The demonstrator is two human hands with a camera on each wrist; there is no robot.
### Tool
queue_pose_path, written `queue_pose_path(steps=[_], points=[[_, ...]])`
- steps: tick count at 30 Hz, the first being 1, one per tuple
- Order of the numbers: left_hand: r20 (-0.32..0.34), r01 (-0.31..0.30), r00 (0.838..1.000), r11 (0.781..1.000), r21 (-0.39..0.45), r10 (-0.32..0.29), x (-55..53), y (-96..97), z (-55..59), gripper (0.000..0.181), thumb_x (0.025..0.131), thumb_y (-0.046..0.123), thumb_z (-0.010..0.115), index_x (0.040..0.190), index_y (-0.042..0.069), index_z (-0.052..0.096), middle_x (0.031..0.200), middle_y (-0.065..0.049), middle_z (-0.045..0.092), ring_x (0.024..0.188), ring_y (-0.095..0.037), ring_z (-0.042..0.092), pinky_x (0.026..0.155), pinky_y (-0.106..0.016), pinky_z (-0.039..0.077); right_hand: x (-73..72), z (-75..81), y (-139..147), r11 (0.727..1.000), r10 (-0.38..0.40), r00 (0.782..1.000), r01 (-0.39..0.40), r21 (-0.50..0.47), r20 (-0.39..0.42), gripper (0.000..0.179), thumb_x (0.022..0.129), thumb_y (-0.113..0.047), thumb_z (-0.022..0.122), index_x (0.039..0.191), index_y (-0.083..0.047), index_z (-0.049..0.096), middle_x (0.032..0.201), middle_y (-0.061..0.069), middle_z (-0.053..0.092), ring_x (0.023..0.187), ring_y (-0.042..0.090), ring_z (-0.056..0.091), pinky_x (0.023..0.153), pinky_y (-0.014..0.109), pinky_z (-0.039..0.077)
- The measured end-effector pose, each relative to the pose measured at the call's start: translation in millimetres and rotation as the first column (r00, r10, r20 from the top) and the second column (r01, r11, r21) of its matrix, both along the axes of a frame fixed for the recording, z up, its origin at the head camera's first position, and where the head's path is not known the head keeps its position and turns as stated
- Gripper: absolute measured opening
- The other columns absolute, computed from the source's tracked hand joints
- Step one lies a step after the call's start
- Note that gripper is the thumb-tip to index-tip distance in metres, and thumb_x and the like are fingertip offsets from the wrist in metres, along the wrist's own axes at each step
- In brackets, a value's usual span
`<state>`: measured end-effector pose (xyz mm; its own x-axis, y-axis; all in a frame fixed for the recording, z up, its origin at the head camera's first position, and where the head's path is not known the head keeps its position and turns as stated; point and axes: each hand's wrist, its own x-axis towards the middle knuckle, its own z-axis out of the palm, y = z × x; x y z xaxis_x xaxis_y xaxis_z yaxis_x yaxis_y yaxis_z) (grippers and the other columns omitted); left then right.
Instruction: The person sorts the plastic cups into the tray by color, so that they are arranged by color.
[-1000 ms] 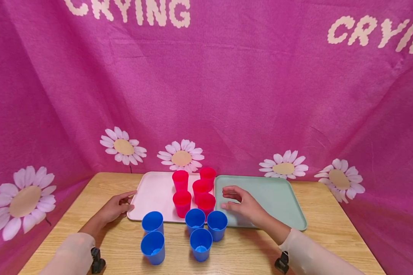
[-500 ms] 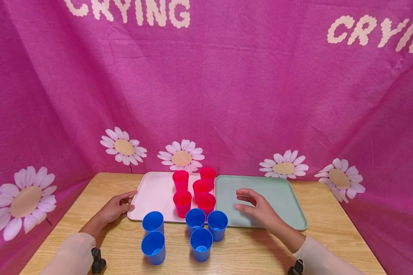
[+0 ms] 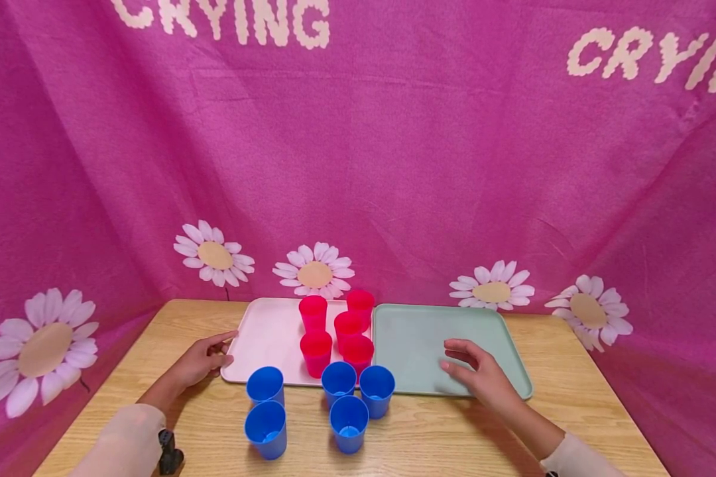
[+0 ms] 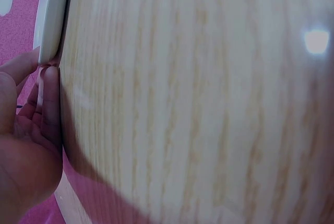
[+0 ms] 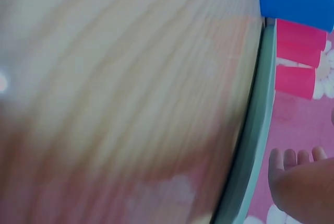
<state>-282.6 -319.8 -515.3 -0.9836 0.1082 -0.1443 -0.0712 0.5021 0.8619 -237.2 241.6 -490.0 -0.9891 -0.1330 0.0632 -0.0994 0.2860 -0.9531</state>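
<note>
Here, left hand (image 3: 199,362): fingers touching pink tray (image 3: 266,341), left rim; grasp cannot be told
Right hand (image 3: 482,374): fingers released, above green tray (image 3: 420,331)
Red cups (image 3: 317,356): pink tray, right half
Blue cups (image 3: 349,424): surface (image 3: 429,444), near side

You are facing a magenta cloth (image 3: 394,165) that is filling the space behind the table and hanging in soft folds toward both sides. Cream letters (image 3: 227,20) are spelling "CRYING" at its upper left, while a matching word (image 3: 650,59) is running past the right edge of your head view. White daisies (image 3: 314,273) with yellow centres are lining the cloth's lower part. Before you, a pale wooden table (image 3: 417,444) is showing its grain, and its surface is reflecting a bright spot of light (image 4: 317,42) in the left wrist view.
</note>
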Motion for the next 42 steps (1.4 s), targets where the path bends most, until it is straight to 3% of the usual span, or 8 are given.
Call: queue_pose_path(steps=[6, 13, 19, 30, 36, 42], points=[[-0.002, -0.002, 1.000, 1.000, -0.011, 0.002, 0.8, 0.4, -0.2, 0.061, 0.101, 0.004, 0.063, 0.157, 0.002, 0.039, 0.109, -0.014, 0.055, 0.085, -0.024, 0.053, 0.066, -0.027, 0.053, 5.6, -5.4, 22, 0.995, -0.079, 0.996, 0.080, 0.056, -0.030, 0.050, 0.097, -0.021, 0.074, 0.137, 0.003, 0.058, 0.139, 0.021, 0.059, 0.124, 0.018, 0.061, 0.092, 0.015, 0.050], [0.000, -0.015, 1.000, 1.000, -0.017, 0.015, 1.8, 0.3, -1.4, 0.062, 0.101, 0.004, 0.064, 0.157, 0.003, 0.039, 0.109, -0.014, 0.056, 0.085, -0.024, 0.054, 0.067, -0.027, 0.053, 9.5, -11.1, 40, 0.990, -0.139, 0.990, 0.138, 0.040, 0.018, 0.050, 0.098, -0.021, 0.072, 0.138, 0.005, 0.056, 0.137, 0.022, 0.060, 0.114, 0.002, 0.061, 0.090, 0.013, 0.050], [-0.006, -0.016, 1.000, 1.000, -0.021, 0.016, 1.9, 0.8, -2.2, 0.062, 0.100, 0.004, 0.065, 0.157, 0.003, 0.040, 0.109, -0.014, 0.056, 0.085, -0.024, 0.053, 0.067, -0.027, 0.053, 12.6, -12.4, 52, 0.980, -0.184, 0.983, 0.182, 0.081, 0.026, 0.050, 0.100, -0.023, 0.070, 0.139, 0.005, 0.056, 0.136, 0.022, 0.060, 0.104, -0.009, 0.058, 0.088, 0.013, 0.050], [-0.015, -0.012, 1.000, 1.000, -0.022, 0.011, 2.4, 1.3, -0.8, 0.063, 0.100, 0.005, 0.066, 0.157, 0.003, 0.040, 0.109, -0.013, 0.056, 0.085, -0.024, 0.053, 0.066, -0.025, 0.052, 18.1, -16.9, 73, 0.959, -0.271, 0.962, 0.266, 0.093, 0.043, 0.053, 0.102, -0.027, 0.068, 0.140, 0.006, 0.053, 0.125, 0.010, 0.066, 0.096, -0.008, 0.059, 0.084, 0.014, 0.052], [-0.015, -0.007, 1.000, 1.000, -0.016, 0.007, 0.5, 1.0, -0.8, 0.062, 0.099, 0.003, 0.065, 0.156, 0.002, 0.040, 0.108, -0.013, 0.056, 0.083, -0.024, 0.053, 0.064, -0.026, 0.051, 20.2, -17.0, 83, 0.928, -0.346, 0.937, 0.337, 0.160, 0.038, 0.050, 0.101, -0.026, 0.069, 0.137, 0.006, 0.055, 0.116, 0.001, 0.067, 0.093, -0.010, 0.053, 0.080, 0.011, 0.049], [-0.010, -0.007, 1.000, 1.000, -0.014, 0.007, -0.6, 0.4, -0.5, 0.061, 0.100, 0.003, 0.065, 0.156, 0.001, 0.041, 0.107, -0.013, 0.056, 0.084, -0.023, 0.053, 0.063, -0.026, 0.051, 19.2, -17.5, 91, 0.890, -0.404, 0.914, 0.382, 0.248, 0.043, 0.046, 0.101, -0.021, 0.069, 0.136, 0.005, 0.058, 0.133, 0.022, 0.061, 0.099, -0.001, 0.051, 0.076, 0.011, 0.047]])
